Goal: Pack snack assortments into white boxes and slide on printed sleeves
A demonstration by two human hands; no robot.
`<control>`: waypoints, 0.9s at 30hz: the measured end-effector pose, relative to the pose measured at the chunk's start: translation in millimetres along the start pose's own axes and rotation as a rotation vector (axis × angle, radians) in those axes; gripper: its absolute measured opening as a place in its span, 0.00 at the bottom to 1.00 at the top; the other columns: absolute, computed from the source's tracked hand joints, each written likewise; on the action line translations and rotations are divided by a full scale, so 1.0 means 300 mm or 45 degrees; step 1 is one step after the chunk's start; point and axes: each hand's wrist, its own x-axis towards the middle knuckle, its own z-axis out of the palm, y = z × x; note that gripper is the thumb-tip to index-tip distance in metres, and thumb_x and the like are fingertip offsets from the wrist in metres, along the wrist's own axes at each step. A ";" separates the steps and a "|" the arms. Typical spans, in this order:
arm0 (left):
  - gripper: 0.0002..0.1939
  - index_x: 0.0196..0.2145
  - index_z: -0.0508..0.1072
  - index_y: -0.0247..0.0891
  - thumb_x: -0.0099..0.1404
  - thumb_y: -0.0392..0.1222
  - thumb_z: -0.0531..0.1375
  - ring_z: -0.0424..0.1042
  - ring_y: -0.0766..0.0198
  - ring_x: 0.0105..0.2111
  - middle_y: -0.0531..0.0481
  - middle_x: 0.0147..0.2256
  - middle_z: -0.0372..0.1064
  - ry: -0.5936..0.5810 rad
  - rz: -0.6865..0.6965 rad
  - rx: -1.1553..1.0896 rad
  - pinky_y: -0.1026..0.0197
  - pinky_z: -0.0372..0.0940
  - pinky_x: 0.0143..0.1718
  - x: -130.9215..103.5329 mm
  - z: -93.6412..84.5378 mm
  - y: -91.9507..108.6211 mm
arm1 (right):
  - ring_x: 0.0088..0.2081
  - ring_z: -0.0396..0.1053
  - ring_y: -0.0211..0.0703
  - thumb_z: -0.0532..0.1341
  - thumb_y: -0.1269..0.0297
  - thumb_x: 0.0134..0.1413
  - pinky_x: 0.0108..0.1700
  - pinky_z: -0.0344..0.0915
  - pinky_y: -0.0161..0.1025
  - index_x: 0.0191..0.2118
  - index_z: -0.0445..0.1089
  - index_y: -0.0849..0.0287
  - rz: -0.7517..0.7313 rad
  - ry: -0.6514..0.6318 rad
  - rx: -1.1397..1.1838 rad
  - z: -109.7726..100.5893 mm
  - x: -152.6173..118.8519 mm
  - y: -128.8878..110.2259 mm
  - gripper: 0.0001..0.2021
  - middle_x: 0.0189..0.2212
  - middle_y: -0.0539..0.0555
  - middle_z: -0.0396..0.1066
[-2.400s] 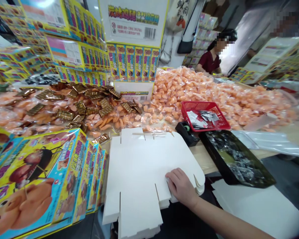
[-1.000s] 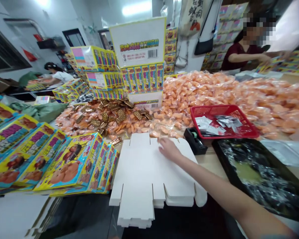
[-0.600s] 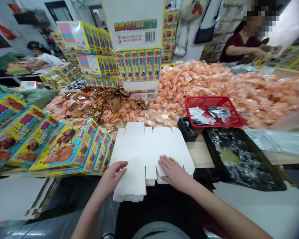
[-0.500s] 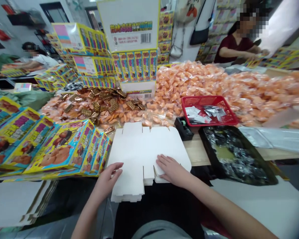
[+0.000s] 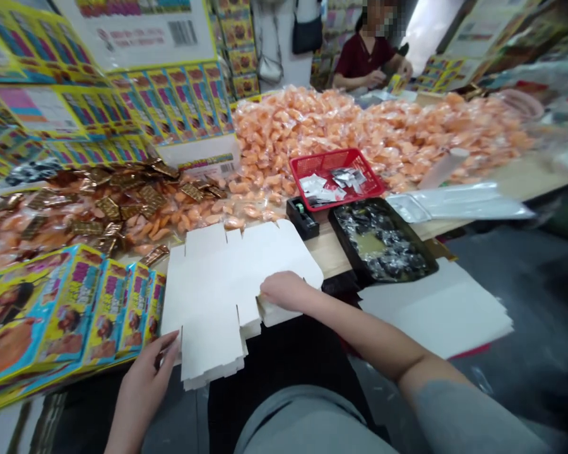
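A stack of flat white cardboard box blanks (image 5: 213, 271) lies in front of me, overhanging the table's near edge. My right hand (image 5: 286, 291) is closed at the notch on the stack's right side, its fingers curled round the edge of the top blank; the fingertips are hidden. At the lower left edge of the stack, my left hand (image 5: 154, 359) has thumb and fingers apart, fingertips at the cardboard's side. Printed yellow and blue boxes (image 5: 76, 309) stand just left of that hand.
Wrapped orange pieces (image 5: 307, 126) and brown-gold packets (image 5: 108, 205) are heaped behind. A red basket (image 5: 334, 205) with sachets, a black tape dispenser (image 5: 303, 221) and a dark tray (image 5: 426, 268) of wrapped black items sit right. A co-worker (image 5: 364, 60) works at the back.
The view has swung to the right. My right hand, flat on the top blank before, is now curled at its edge. My left hand has moved from the blank's surface to its left side.
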 end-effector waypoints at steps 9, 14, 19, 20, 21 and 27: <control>0.28 0.49 0.71 0.39 0.61 0.62 0.53 0.73 0.53 0.43 0.43 0.47 0.72 -0.155 0.119 0.194 0.54 0.68 0.44 0.056 -0.025 0.001 | 0.48 0.68 0.46 0.62 0.59 0.57 0.46 0.62 0.37 0.51 0.72 0.64 -0.243 -0.208 0.262 -0.079 0.083 0.158 0.19 0.50 0.58 0.71; 0.26 0.48 0.72 0.38 0.63 0.60 0.52 0.71 0.51 0.46 0.41 0.47 0.71 -0.091 0.261 0.211 0.50 0.66 0.50 0.060 -0.014 -0.027 | 0.52 0.62 0.60 0.66 0.53 0.51 0.44 0.65 0.45 0.50 0.70 0.68 -0.211 -0.057 -0.163 0.010 0.033 0.078 0.26 0.53 0.66 0.66; 0.27 0.48 0.72 0.37 0.63 0.60 0.53 0.72 0.51 0.43 0.41 0.47 0.72 -0.100 0.208 0.186 0.51 0.68 0.46 0.068 -0.019 -0.028 | 0.44 0.69 0.53 0.56 0.65 0.60 0.39 0.64 0.42 0.39 0.74 0.67 -0.298 -0.144 -0.167 0.001 0.010 0.049 0.12 0.43 0.64 0.73; 0.27 0.48 0.72 0.37 0.62 0.60 0.53 0.73 0.52 0.43 0.41 0.46 0.72 -0.091 0.190 0.171 0.52 0.68 0.45 0.064 -0.020 -0.024 | 0.41 0.71 0.51 0.54 0.68 0.61 0.38 0.64 0.41 0.38 0.74 0.67 -0.291 -0.149 -0.175 -0.005 0.011 0.045 0.12 0.40 0.63 0.74; 0.26 0.48 0.72 0.37 0.63 0.59 0.53 0.73 0.52 0.43 0.41 0.46 0.72 -0.075 0.185 0.158 0.52 0.68 0.45 0.059 -0.020 -0.018 | 0.39 0.71 0.50 0.52 0.71 0.61 0.37 0.63 0.41 0.39 0.74 0.67 -0.279 -0.137 -0.188 -0.009 0.012 0.041 0.13 0.38 0.62 0.74; 0.23 0.47 0.72 0.38 0.65 0.56 0.52 0.69 0.51 0.51 0.41 0.49 0.71 0.130 0.201 0.122 0.50 0.62 0.56 -0.005 -0.016 0.030 | 0.39 0.72 0.47 0.53 0.72 0.62 0.36 0.62 0.38 0.38 0.73 0.63 -0.150 0.046 -0.094 0.007 0.019 0.066 0.11 0.37 0.59 0.75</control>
